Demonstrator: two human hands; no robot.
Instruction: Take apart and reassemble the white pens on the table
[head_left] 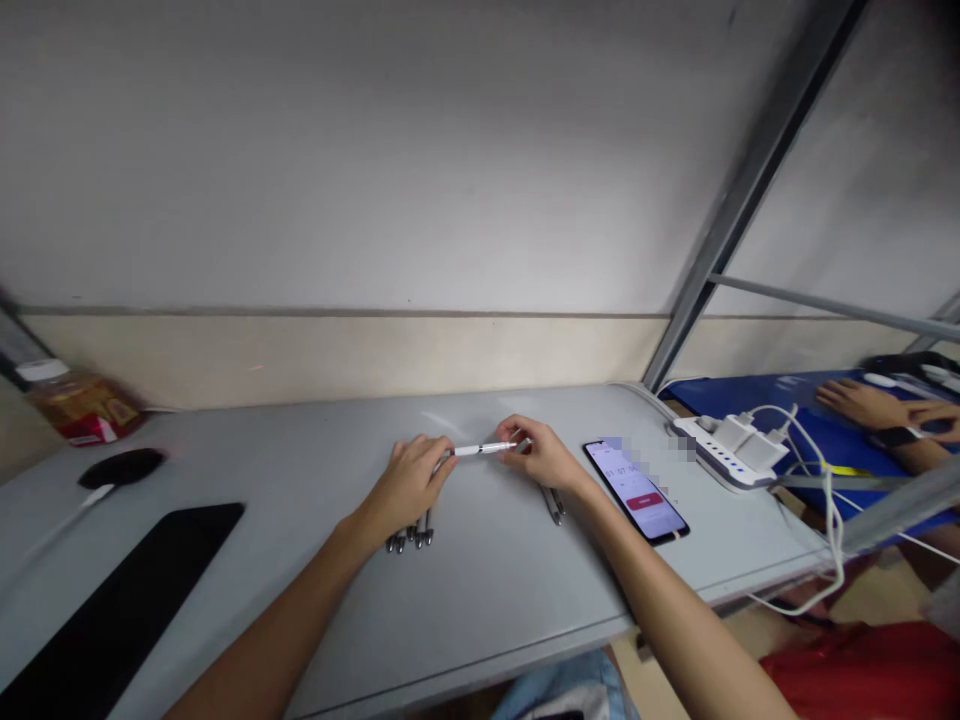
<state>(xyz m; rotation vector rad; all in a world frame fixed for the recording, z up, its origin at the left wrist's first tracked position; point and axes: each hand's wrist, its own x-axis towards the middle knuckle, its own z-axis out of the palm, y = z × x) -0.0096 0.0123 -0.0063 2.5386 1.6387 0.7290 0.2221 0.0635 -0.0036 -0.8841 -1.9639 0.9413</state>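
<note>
Over the middle of the grey desk, a white pen (pixel 474 450) with a dark band is held level between both hands. My left hand (pixel 412 480) is closed around its left end. The fingertips of my right hand (pixel 536 455) pinch its right end, where a silvery part shows between them. Several pens (pixel 409 538) with dark, shiny tips lie side by side under my left hand, their upper parts hidden by it. Below my right wrist lie a couple more pens (pixel 553 505), partly covered.
Right of my right forearm lies a phone (pixel 637 492) with its screen lit. Beyond it is a power strip (pixel 724 455) with plugs and white cables. A black slab (pixel 127 610), a dark brush-like object (pixel 121 467) and a jar (pixel 79 403) are at left. Another person's hands (pixel 862 402) rest on a blue desk.
</note>
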